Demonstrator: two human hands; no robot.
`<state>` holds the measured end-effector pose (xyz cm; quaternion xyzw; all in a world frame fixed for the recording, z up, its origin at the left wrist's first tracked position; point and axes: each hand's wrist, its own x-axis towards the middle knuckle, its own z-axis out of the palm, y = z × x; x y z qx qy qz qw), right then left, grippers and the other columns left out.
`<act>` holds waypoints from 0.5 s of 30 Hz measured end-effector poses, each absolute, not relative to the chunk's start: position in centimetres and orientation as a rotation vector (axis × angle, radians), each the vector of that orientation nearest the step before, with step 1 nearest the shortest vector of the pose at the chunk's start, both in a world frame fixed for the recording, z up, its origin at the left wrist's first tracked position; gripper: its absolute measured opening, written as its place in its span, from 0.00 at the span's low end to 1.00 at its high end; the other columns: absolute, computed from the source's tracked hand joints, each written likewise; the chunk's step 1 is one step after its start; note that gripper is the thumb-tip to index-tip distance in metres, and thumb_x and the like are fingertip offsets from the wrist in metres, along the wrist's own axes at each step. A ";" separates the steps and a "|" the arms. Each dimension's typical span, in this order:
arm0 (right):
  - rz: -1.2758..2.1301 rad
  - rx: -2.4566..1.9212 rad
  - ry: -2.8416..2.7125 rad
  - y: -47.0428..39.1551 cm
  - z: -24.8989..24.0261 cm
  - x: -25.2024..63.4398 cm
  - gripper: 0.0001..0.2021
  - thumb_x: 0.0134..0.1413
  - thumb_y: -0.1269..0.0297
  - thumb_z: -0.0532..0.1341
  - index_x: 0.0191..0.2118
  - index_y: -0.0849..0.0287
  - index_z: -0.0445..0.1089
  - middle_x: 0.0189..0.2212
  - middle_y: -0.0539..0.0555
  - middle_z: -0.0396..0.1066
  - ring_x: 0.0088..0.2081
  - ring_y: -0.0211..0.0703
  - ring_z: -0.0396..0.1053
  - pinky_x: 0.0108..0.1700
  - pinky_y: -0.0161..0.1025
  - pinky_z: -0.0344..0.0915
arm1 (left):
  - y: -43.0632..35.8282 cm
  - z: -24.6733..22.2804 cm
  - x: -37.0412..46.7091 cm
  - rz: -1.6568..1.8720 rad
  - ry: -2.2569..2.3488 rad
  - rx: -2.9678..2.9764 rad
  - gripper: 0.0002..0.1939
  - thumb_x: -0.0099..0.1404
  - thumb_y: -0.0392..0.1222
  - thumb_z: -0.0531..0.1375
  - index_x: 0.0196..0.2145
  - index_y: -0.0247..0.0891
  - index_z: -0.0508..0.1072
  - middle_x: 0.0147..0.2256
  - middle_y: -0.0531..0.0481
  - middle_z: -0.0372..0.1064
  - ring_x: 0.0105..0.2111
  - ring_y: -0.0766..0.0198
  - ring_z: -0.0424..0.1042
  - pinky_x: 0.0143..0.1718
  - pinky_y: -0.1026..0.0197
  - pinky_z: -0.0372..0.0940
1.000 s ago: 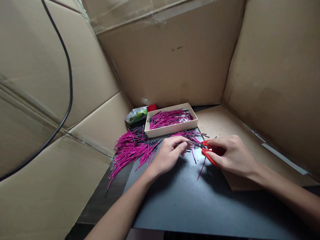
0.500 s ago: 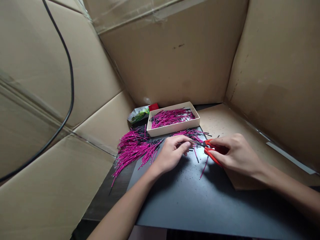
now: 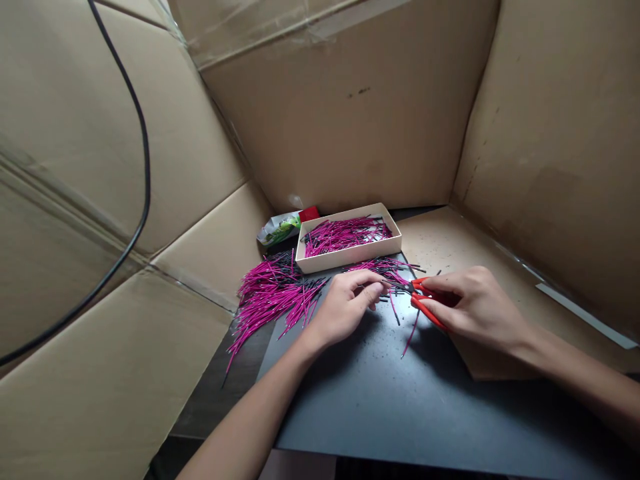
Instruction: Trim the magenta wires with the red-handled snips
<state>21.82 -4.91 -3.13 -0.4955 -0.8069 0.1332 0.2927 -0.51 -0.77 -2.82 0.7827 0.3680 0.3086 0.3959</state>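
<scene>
My right hand [image 3: 475, 307] is closed around the red handles of a pair of scissors [image 3: 429, 312], whose dark blades point left. At the blade tips, my left hand [image 3: 353, 300] is pinched, thumb against fingers; what it holds is too small and hidden to make out. Behind and below the blades lie magenta wires with black ends [image 3: 385, 268], a few of them loose near the scissors. A larger pile of the same wires [image 3: 277, 293] spreads to the left of my left hand.
A shallow cream box [image 3: 350, 256] with many magenta wires stands at the back. Beside it are a green and white packet [image 3: 277, 229] and a red item [image 3: 309, 213]. Dark specks dot the grey table [image 3: 380, 393]. Cardboard walls [image 3: 335, 133] enclose the place; a black cable [image 3: 145, 147] hangs left.
The view has shifted very slightly. Both hands and the scissors keep nearly the same pose, with no clear change in what they hold.
</scene>
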 end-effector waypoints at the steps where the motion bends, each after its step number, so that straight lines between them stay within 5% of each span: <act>1: 0.344 -1.316 -2.146 -4.9 -3.2 21.9 0.11 0.56 0.61 0.58 0.33 0.57 0.76 0.22 0.50 0.72 0.22 0.36 0.63 0.27 0.37 0.54 | -0.8 -2.8 -0.5 0.779 0.933 1.984 0.12 0.68 0.41 0.54 0.37 0.33 0.75 0.35 0.45 0.73 0.29 0.66 0.68 0.33 0.62 0.65; 15: 0.347 -1.304 -2.114 -4.8 -3.2 21.8 0.09 0.55 0.63 0.58 0.34 0.56 0.76 0.24 0.51 0.74 0.23 0.37 0.64 0.26 0.37 0.55 | -0.9 -2.8 -0.5 0.789 0.934 1.984 0.12 0.68 0.41 0.54 0.38 0.34 0.75 0.35 0.45 0.73 0.27 0.67 0.68 0.31 0.62 0.65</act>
